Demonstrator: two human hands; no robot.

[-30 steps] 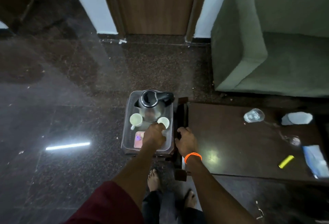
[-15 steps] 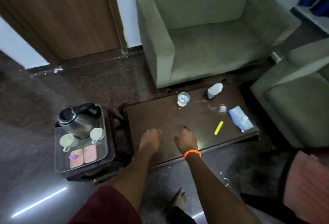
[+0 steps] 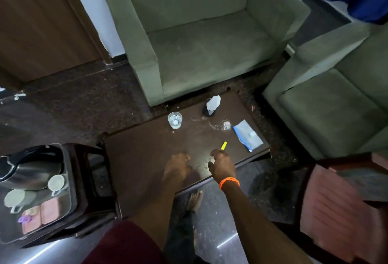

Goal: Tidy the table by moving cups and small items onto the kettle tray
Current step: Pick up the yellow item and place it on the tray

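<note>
You were at the step of fetching the next small item from the coffee table (image 3: 147, 152). Your right hand (image 3: 222, 165) hovered over the near part of the table, fingers loosely curled and holding nothing that I could see. The yellow marker (image 3: 223, 145) lay just beyond its fingertips; whether they touched it I could not tell. Your left hand (image 3: 176, 167) was beside the right one, blurred, so I cannot tell its grip. The glass of water (image 3: 174, 120) stood farther from both hands, and the blue packet (image 3: 247, 137) lay beyond and to the right of the right hand. The kettle tray (image 3: 69, 200), with kettle (image 3: 27, 171) and 2 white cups (image 3: 56, 182), stood well to the left of the left hand. I judge that the next move needed a pinch on the marker.
</note>
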